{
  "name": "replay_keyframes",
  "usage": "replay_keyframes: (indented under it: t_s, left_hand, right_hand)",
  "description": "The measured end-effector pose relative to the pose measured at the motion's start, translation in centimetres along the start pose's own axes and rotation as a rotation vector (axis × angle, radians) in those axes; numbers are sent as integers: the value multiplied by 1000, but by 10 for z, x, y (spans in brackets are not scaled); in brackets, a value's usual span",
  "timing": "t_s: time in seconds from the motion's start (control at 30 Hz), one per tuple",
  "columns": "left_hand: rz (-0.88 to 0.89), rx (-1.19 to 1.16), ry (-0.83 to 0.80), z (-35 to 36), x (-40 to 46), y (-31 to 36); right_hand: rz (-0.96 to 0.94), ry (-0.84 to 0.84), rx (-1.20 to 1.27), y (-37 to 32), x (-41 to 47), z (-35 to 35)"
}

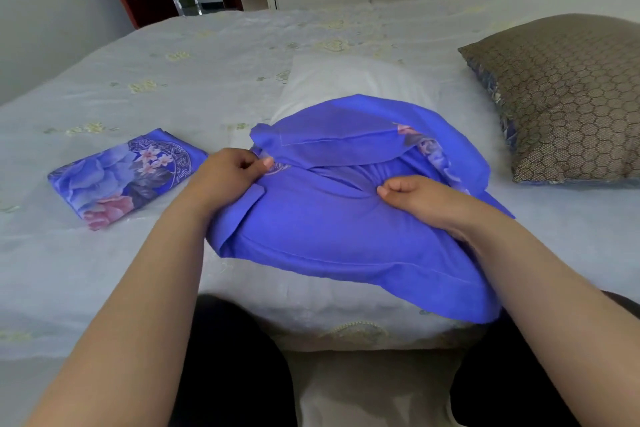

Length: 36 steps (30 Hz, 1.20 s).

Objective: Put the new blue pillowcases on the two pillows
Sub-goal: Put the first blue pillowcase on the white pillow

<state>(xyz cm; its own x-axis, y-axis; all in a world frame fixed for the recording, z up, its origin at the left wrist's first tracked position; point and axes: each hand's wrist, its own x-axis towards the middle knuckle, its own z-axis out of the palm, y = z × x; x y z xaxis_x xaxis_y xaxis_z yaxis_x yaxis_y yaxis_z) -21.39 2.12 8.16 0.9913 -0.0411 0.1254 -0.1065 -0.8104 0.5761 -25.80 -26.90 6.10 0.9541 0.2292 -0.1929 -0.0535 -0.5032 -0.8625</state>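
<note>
Pale embroidered bed | both hands, left hand and right hand, pinch blue cotton pillowcase, half over white pillow | risk: bunched opening snags, cover slips off.

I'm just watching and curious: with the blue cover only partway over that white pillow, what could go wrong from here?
1. The blue pillowcase is bunched where the left hand and right hand pinch it, so it may twist or snag as it goes on.
2. Much of the white pillow is still bare; pulling might push it away across the bed.
3. The covered end overhangs the bed's edge, so it could slide off.
</note>
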Motion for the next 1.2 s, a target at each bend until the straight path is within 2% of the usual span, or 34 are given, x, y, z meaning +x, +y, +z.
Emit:
replay_keyframes:
  t_s: [0.13,0.23,0.3,0.4,0.47,0.53,0.6,0.67,0.77,0.83,0.9,0.93,0.97,1.07,1.14,1.2]
  left_hand:
    - [56,-54,-2,12,-4,-3]
    - [14,-85,11,16,-7,-2]
    - [24,-62,58,18,-8,3]
    - [22,2,135,23,-10,8]
    - [11,-63,247,29,-14,4]
    - [-14,-113,404,35,-19,-1]
    - [-43,-64,464,39,-26,-2]
    - [-16,-3,490,45,-38,5]
    - [111,215,652,52,-61,15]
    - [-1,212,823,54,-75,9]
    - [-293,-119,988,56,-82,-15]
    - [-429,-353,972,57,-84,-28]
    - [-518,-596,863,59,-86,-37]
    - [-630,-1206,298,73,-107,-18]
    - [-664,-1427,37,91,-120,18]
    - [-653,-1563,-14,110,-121,44]
  right_hand:
    - [-46,294,-475,-12,-16,19]
    - [-281,495,-661,-28,-26,38]
    - [-401,465,-734,-41,-18,47]
    - [-423,286,-718,-63,7,53]
    - [-453,224,-658,-75,29,50]
    - [-429,144,-773,-86,48,50]
    - [-363,77,-967,-90,63,55]
    - [-361,72,-1063,-90,73,59]
    - [-392,118,-1028,-90,80,57]
    - [-374,159,-1006,-86,82,54]
    - [-337,225,-973,-78,84,54]
    - [-315,261,-938,-73,85,54]
    - [-285,291,-892,-68,87,55]
    - [-209,373,-715,-64,88,58]
    - [-171,399,-558,-72,88,62]
    - [-171,413,-434,-84,90,67]
